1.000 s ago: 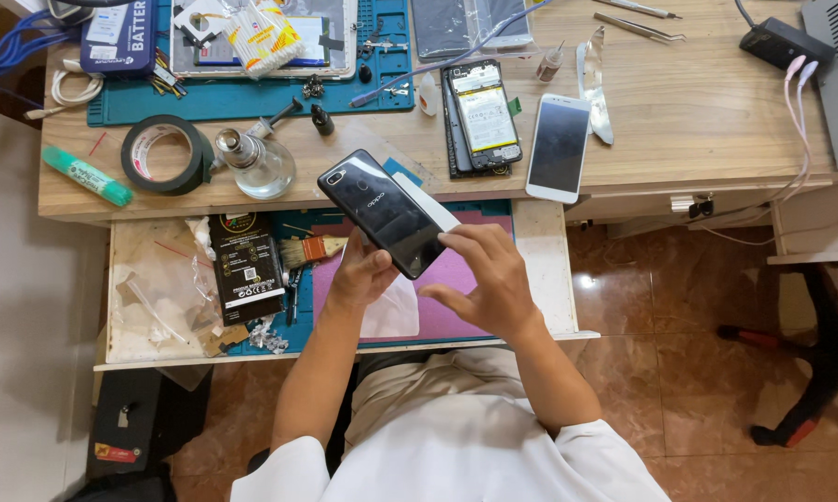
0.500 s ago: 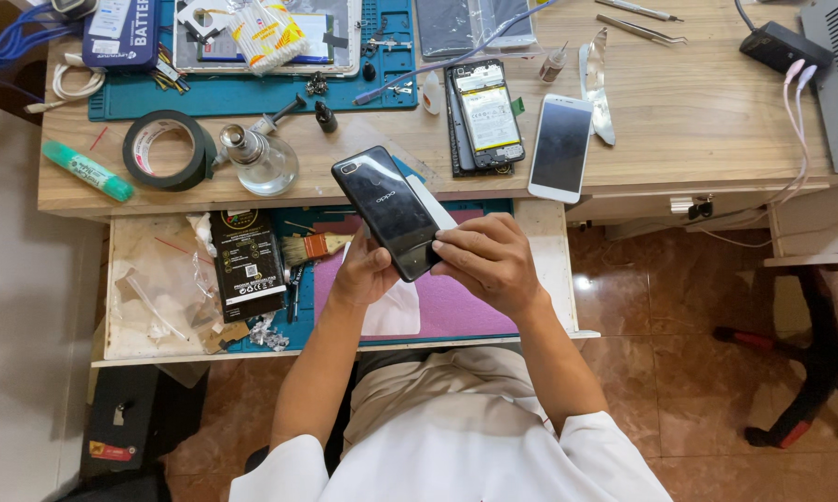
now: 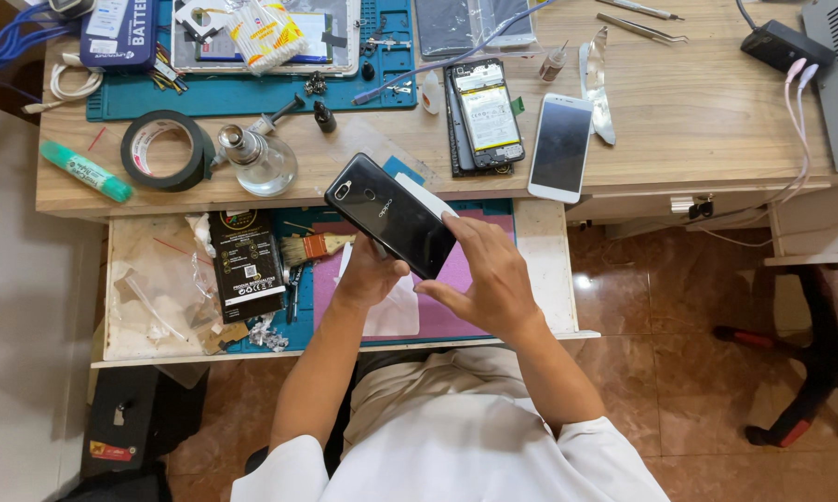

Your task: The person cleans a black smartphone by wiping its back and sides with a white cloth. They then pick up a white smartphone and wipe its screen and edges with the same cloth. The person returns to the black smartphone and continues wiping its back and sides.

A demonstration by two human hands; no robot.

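wooden surface [image 3: 698, 112] across the top, pull-out tray [image 3: 540, 270] below it lined with a purple mat [image 3: 456, 307]. teal work mat [image 3: 252, 93] at the back of the surface, cluttered with small parts. person in a white shirt sits under the tray, seen from above.

black phone [image 3: 391, 223] is up in the air over the tray, back side with camera facing up, tilted diagonally, clear of the mat. left hand [image 3: 368, 279] is under its lower edge, fingers closed around it from below. right hand [image 3: 489, 274] comes over the right end, fingers pressed on the back cover edge, thumb below; gripping, not loose.

roll of black tape [image 3: 168, 149], glass bottle [image 3: 261, 163], opened phone with battery showing [image 3: 484, 116], white phone face down [image 3: 560, 147], black box [image 3: 245, 265] and brush [image 3: 312, 246] on the tray, green marker [image 3: 89, 172].

step, as a judgement: handling or inspecting the back cover, maybe working the edge. next move calls for a firm left-hand hold while the right fingers work along the seam, no slipping.
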